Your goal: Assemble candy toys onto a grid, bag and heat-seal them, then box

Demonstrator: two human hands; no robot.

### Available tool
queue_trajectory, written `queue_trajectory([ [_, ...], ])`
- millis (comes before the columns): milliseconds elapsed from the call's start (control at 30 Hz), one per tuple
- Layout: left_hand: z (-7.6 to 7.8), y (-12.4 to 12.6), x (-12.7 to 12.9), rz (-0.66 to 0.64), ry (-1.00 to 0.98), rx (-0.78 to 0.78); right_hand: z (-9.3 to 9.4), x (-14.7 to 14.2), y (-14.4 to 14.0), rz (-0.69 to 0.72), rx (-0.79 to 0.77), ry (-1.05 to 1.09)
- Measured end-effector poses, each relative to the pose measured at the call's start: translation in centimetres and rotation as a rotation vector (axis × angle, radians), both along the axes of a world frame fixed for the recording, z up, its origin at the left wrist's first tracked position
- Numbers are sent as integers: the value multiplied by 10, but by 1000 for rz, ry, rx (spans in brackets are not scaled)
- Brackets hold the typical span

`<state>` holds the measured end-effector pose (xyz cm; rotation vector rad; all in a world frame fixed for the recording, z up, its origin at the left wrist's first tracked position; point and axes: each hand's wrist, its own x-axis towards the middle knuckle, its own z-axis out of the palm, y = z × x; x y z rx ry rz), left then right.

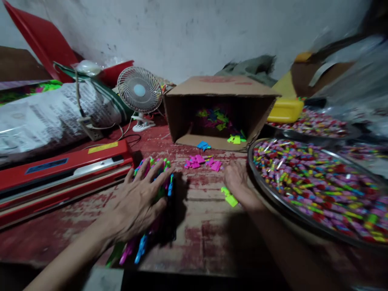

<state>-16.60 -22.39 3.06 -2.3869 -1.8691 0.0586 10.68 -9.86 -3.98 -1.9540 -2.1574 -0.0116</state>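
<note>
My left hand (pixel 142 194) lies with its fingers spread over a bundle of small coloured plastic pieces. Blue (pixel 141 247) and pink pieces (pixel 129 249) stick out below the palm, and others show between the fingers. On the table, my right hand (pixel 238 180) rests beside a yellow-green plastic piece (pixel 230 198), close to the steel tray's rim; its fingers are blurred and partly hidden. Just beyond it lie loose pink pieces (pixel 197 161). A blue piece (pixel 203 145) and a yellow piece (pixel 236 139) sit at the mouth of a cardboard box (pixel 222 87).
A round steel tray (pixel 253 161) full of wrapped candies (pixel 315 186) stands at right, with a yellow scoop-like container (pixel 285 111) behind. A red heat sealer (pixel 69 161) lies left. A small fan (pixel 139 89) and a printed sack (pixel 54 113) are at the back left.
</note>
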Motion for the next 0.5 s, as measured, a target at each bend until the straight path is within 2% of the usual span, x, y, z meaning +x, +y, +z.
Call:
queue_trajectory([
  [100, 12, 2, 8, 44, -12, -99, 4, 8, -5, 14, -17, 28],
  [200, 18, 2, 14, 62, -22, -147, 3, 4, -26, 48, -29, 181],
  [367, 19, 2, 16, 81, -45, -126, -7, -45, -93, 205, -35, 504],
  [500, 16, 3, 14, 70, -84, -136, -13, -82, -125, 200, -143, 595],
])
